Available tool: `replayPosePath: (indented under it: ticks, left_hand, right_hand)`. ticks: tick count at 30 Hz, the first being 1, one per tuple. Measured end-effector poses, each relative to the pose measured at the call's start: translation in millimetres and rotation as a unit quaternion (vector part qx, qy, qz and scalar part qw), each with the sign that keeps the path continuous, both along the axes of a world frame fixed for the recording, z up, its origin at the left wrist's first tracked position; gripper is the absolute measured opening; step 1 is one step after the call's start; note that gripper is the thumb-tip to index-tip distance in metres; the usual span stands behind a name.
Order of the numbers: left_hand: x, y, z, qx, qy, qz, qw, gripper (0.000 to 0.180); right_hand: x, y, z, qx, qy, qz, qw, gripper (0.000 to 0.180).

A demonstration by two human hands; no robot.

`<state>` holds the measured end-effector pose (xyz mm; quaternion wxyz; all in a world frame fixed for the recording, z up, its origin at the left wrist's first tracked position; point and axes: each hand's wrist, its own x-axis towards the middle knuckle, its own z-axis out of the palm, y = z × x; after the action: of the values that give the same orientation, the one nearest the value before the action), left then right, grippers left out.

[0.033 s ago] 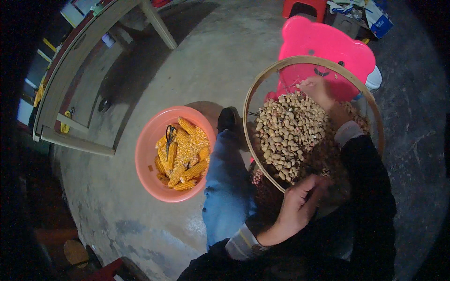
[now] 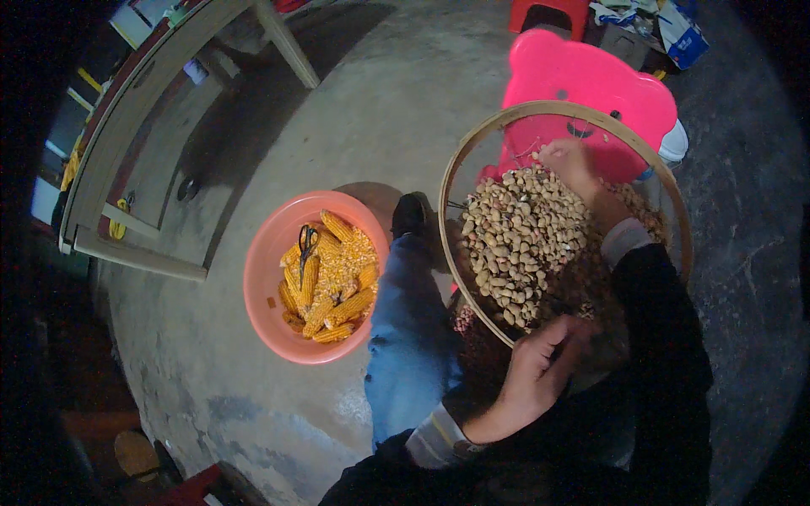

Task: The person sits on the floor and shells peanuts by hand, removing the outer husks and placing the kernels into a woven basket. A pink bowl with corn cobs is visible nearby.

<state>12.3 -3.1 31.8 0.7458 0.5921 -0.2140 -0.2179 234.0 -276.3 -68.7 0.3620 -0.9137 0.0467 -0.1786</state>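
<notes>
A round sieve (image 2: pixel 453 173) with a wooden rim and a see-through mesh bottom holds a heap of unshelled peanuts (image 2: pixel 515 240). My right hand (image 2: pixel 582 177) reaches over the heap's far side, its fingers drawn together at the edge of the nuts; anything between them is too small to make out. By the near rim, my left hand (image 2: pixel 536 375) is curled, thumb against the fingers. Its fingertips are blurred and in shadow, so what they hold does not show. Reddish shelled kernels (image 2: pixel 463 319) show just outside the rim at the near left.
Under the sieve's far side is a pink bear-shaped stool (image 2: pixel 582 72). An orange basin (image 2: pixel 263 316) of corn cobs, loose kernels and black scissors (image 2: pixel 307 249) sits left of my leg. A wooden table (image 2: pixel 139 110) stands at far left, a red stool (image 2: pixel 553 15) at the back.
</notes>
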Motion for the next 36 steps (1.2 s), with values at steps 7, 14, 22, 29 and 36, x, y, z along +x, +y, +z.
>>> replayPosePath:
  ticks: [7, 14, 22, 29, 36]
  left_hand:
    - [0.8, 1.7, 0.1, -0.013, -0.003, 0.001, 1.0, 0.014]
    - [3.0, 4.7, -0.1, -0.019, -0.007, -0.026, 0.999, 0.015]
    - [3.1, 1.9, 1.8, -0.013, 0.011, -0.025, 1.0, 0.015]
    - [3.6, 1.7, 1.8, 0.002, 0.007, -0.03, 1.0, 0.016]
    - [2.3, 3.3, 4.3, -0.005, 0.049, -0.041, 0.998, 0.017]
  right_hand:
    - [7.8, 17.8, -18.5, -0.05, 0.043, -0.057, 0.996, 0.021]
    - [14.7, 21.4, -26.3, 0.086, 0.09, -0.022, 0.992, 0.027]
    - [4.6, 38.1, -19.4, 0.018, 0.048, -0.015, 0.999, 0.032]
    - [8.8, 41.0, -27.5, -0.008, 0.0, -0.051, 0.999, 0.027]
    - [-0.3, 32.8, -25.9, 0.066, -0.013, -0.001, 0.998, 0.02]
